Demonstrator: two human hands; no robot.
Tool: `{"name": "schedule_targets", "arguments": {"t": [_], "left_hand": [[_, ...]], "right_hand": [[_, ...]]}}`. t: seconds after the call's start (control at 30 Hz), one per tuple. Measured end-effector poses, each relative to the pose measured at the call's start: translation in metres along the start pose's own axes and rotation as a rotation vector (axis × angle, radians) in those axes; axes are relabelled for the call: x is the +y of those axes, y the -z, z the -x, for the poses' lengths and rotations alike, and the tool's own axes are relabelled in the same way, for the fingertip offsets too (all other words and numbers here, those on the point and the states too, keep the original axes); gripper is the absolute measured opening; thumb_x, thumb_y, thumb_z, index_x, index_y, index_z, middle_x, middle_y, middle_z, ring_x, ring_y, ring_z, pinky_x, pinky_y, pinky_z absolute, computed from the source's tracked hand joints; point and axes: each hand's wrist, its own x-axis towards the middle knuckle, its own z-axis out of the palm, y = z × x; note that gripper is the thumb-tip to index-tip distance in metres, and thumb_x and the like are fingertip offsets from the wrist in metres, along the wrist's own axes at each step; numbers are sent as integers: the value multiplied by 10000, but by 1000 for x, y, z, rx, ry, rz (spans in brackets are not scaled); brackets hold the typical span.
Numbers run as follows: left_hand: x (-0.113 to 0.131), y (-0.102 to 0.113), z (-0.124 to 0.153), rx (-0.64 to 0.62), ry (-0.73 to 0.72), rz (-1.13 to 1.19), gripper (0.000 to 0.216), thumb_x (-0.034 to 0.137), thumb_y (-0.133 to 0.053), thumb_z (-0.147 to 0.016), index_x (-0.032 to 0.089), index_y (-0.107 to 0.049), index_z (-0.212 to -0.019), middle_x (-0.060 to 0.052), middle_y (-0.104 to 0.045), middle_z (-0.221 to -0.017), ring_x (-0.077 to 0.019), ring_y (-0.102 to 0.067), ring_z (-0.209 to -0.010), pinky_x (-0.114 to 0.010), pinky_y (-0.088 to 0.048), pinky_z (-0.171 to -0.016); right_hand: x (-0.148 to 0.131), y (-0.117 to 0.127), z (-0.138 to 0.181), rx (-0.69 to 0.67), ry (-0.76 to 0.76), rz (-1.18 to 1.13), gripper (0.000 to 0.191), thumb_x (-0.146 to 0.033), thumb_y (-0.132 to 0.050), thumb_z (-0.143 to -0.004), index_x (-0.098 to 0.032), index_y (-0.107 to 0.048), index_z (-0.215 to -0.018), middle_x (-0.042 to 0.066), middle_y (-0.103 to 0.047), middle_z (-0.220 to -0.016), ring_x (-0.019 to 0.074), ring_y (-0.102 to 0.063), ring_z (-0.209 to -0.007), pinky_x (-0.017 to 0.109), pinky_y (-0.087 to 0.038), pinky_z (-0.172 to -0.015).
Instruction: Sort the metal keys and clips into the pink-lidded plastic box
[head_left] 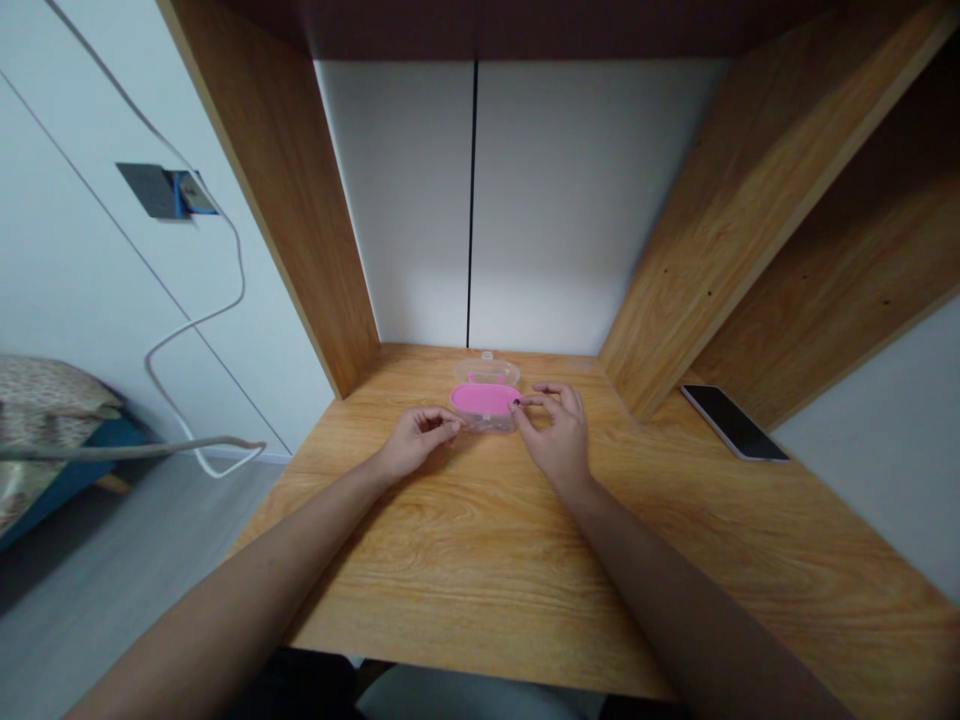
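A small oval box of clear plastic (491,424) with a pink inner cover (484,400) stands on the desk between my hands. Its clear lid (491,372) is tipped back towards the wall. At the box's front left corner is my left hand (420,438), thumb and fingertips pressed together; what they hold, if anything, is too small to make out. My right hand (556,430) pinches a small dark piece (517,402) between thumb and forefinger, right over the pink cover's right end. Its other fingers are loosely bent.
Wooden side panels (300,200) and a white back panel (420,220) enclose the wooden desk (450,560). A phone (735,422) lies at the right. A white cable (241,270) hangs at the left by a wall socket (196,192).
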Motion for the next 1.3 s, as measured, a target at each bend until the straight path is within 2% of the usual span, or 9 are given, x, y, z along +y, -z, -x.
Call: {"name": "schedule_targets", "arguments": {"t": [0.2, 0.37, 0.5, 0.67, 0.77, 0.83, 0.9, 1.13, 1.3], "left_hand": [[1, 1, -4, 119, -18, -22, 350, 463, -754, -768, 121, -737, -840, 0, -611, -614, -92, -472, -544, -222, -365, -540], [-3, 6, -8, 224, -23, -92, 334, 439, -723, -782, 115, -733, -865, -35, -675, -715, -100, -516, -571, -221, -396, -545], [-4, 10, -10, 244, -12, -117, 336, 439, -698, -800, 115, -725, -886, -29, -668, -703, -95, -501, -535, -218, -383, -516], [-4, 14, -8, 180, -45, -214, 326, 397, -628, -863, 104, -718, -977, -7, -618, -640, -105, -510, -538, -220, -384, -525], [1, 20, -4, 56, -149, -479, 255, 300, -580, -895, 129, -723, -1018, -34, -663, -723, -140, -576, -644, -251, -425, -616], [5, 24, -2, -45, -249, -702, 205, 228, -568, -888, 155, -734, -983, -55, -698, -817, -166, -606, -741, -280, -440, -701], [7, 27, -1, -94, -318, -831, 184, 182, -560, -875, 166, -733, -936, -61, -702, -855, -183, -612, -798, -298, -441, -758], [-2, 26, -5, -57, -291, -903, 191, 158, -550, -862, 163, -731, -923, -63, -687, -830, -190, -603, -776, -304, -443, -743], [-6, 23, -5, -69, -276, -897, 201, 144, -552, -847, 160, -731, -936, -65, -687, -836, -190, -609, -784, -301, -453, -753]], "right_hand": [[9, -6, -1, -29, -68, 26, 114, -351, -743, -815, -240, -757, -800, 83, -613, -1068, 258, -592, -1026, 449, -493, -954], [9, -8, -2, -56, -55, 73, 126, -358, -746, -807, -234, -750, -789, 84, -600, -1076, 255, -594, -1017, 441, -498, -957], [8, -9, -2, -64, -50, 81, 147, -382, -754, -801, -236, -748, -792, 81, -591, -1082, 255, -593, -1021, 440, -502, -958], [6, -6, -3, -60, -48, 26, 177, -402, -707, -848, -230, -750, -857, 91, -602, -1070, 261, -605, -1018, 441, -512, -951], [8, -2, -3, -48, -57, -11, 195, -363, -606, -922, -220, -738, -925, 100, -617, -1065, 266, -611, -1034, 450, -510, -955], [10, 1, -3, -49, -73, -18, 214, -351, -568, -941, -213, -732, -940, 102, -623, -1051, 268, -614, -1030, 456, -512, -950], [12, 3, -2, -58, -81, -17, 213, -336, -559, -941, -213, -733, -939, 101, -625, -1039, 270, -616, -1021, 459, -516, -944], [8, 7, -1, -209, 85, 45, 254, -183, -604, -843, -266, -747, -1036, 96, -580, -1234, 299, -558, -1181, 510, -473, -1024], [5, 7, 0, -225, 90, 123, 227, -161, -646, -787, -259, -732, -973, 100, -568, -1258, 319, -542, -1197, 543, -467, -1023]]}}
